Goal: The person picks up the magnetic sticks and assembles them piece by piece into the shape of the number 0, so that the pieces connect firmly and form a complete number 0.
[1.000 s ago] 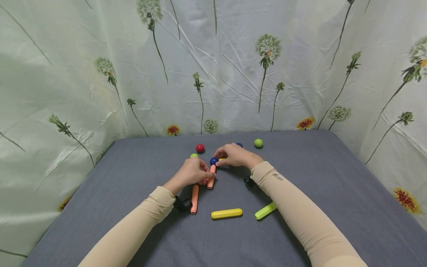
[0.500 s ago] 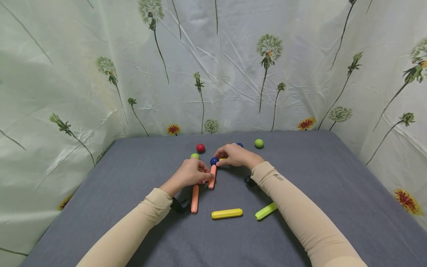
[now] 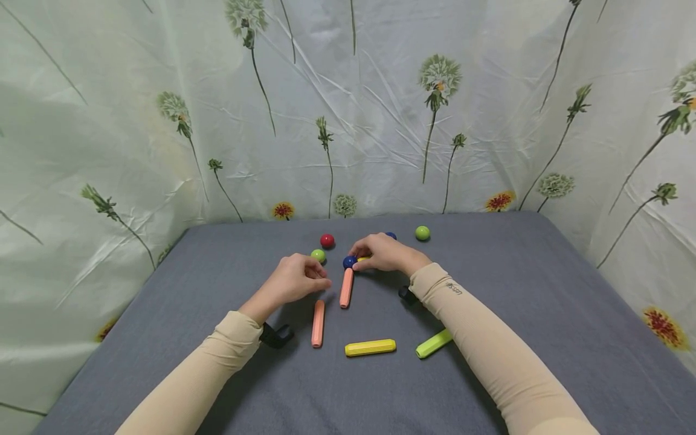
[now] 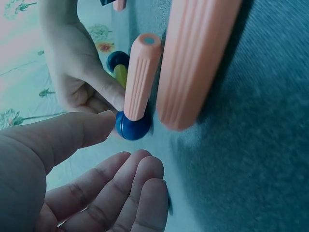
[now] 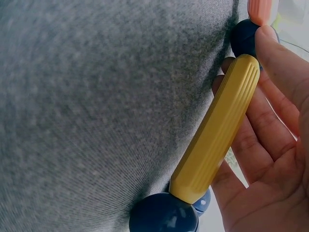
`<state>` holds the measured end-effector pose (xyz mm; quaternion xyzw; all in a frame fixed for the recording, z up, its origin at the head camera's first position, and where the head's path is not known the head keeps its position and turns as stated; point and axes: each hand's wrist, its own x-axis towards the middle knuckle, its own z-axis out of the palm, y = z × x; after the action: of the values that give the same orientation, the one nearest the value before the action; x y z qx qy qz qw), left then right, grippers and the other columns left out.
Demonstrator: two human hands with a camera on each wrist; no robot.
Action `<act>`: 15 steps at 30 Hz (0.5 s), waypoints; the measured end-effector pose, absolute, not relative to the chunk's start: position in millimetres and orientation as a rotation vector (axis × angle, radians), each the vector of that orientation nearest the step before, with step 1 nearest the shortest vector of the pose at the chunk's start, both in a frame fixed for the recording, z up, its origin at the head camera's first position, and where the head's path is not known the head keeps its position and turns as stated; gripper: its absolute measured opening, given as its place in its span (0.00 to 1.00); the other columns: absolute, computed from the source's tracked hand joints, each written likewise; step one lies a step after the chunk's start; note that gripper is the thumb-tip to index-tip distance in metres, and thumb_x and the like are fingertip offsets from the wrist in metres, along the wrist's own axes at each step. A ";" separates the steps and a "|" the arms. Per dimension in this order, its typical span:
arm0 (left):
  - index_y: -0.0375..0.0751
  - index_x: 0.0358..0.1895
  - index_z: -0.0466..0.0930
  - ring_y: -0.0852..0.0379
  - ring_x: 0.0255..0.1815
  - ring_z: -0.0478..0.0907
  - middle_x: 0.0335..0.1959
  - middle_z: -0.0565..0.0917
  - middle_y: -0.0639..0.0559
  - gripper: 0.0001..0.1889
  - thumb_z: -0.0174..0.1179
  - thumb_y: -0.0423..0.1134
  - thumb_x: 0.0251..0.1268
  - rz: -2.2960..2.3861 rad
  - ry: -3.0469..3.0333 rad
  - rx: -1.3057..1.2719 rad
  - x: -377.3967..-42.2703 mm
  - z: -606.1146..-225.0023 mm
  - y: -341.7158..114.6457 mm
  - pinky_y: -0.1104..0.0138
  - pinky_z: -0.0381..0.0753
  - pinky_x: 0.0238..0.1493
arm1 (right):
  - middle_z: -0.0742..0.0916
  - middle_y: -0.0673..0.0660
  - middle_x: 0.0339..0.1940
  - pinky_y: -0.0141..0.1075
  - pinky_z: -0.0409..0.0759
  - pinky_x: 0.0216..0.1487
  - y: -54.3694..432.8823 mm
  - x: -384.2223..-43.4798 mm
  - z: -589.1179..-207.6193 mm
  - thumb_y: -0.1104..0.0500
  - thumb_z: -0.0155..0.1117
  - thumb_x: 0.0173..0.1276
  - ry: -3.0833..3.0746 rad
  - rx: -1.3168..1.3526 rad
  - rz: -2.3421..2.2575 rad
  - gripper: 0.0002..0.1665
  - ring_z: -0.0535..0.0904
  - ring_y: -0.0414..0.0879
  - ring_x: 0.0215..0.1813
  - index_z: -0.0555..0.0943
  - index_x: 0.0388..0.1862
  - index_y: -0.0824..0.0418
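Observation:
My right hand (image 3: 383, 252) pinches a blue ball (image 3: 348, 262) between thumb and fingers. From that ball a salmon-coloured ridged rod (image 3: 346, 288) extends toward me, its end meeting the ball. A yellow ridged rod (image 5: 215, 130) also runs from the held ball, past the right palm, to another blue ball (image 5: 164, 215). Left of the salmon rod, my left hand (image 3: 290, 278) holds nothing; its thumb and fingers are spread apart, as the left wrist view shows. Below that hand lies a second salmon rod (image 3: 318, 324) on the grey cloth.
A loose yellow rod (image 3: 370, 347) and a lime green rod (image 3: 433, 344), partly under the right sleeve, lie nearer me. Behind the left hand sit a green ball (image 3: 318, 256) and a red ball (image 3: 327, 241). Another green ball (image 3: 422, 233) rests at the back. A flowered curtain (image 3: 380, 121) hangs behind.
My left hand has let go of the salmon rod at the blue ball and moved left. The rod stays against the ball; the right hand keeps its grip.

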<state>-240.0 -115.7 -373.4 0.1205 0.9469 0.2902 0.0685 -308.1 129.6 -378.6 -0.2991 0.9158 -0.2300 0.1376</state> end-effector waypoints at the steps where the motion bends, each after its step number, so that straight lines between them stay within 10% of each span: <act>1: 0.45 0.40 0.91 0.58 0.34 0.83 0.33 0.90 0.54 0.09 0.77 0.46 0.65 0.871 2.856 0.358 -239.9 -373.4 -116.9 0.65 0.81 0.37 | 0.92 0.56 0.56 0.45 0.83 0.65 129.6 -308.1 -378.7 0.52 0.69 0.79 2.650 -0.865 -0.664 0.20 0.87 0.48 0.59 0.86 0.65 0.57; 15: 0.43 0.41 0.90 0.59 0.34 0.81 0.33 0.89 0.53 0.09 0.76 0.44 0.66 0.815 2.889 0.328 -234.4 -382.3 -130.7 0.65 0.78 0.36 | 0.92 0.55 0.56 0.45 0.83 0.65 129.2 -307.6 -378.5 0.52 0.70 0.79 2.643 -0.848 -0.677 0.20 0.86 0.48 0.59 0.86 0.65 0.57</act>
<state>-234.4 -130.7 -382.3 0.1085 0.9549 0.2695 0.0609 -307.6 129.2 -378.5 -0.2937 0.9157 -0.2346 0.1419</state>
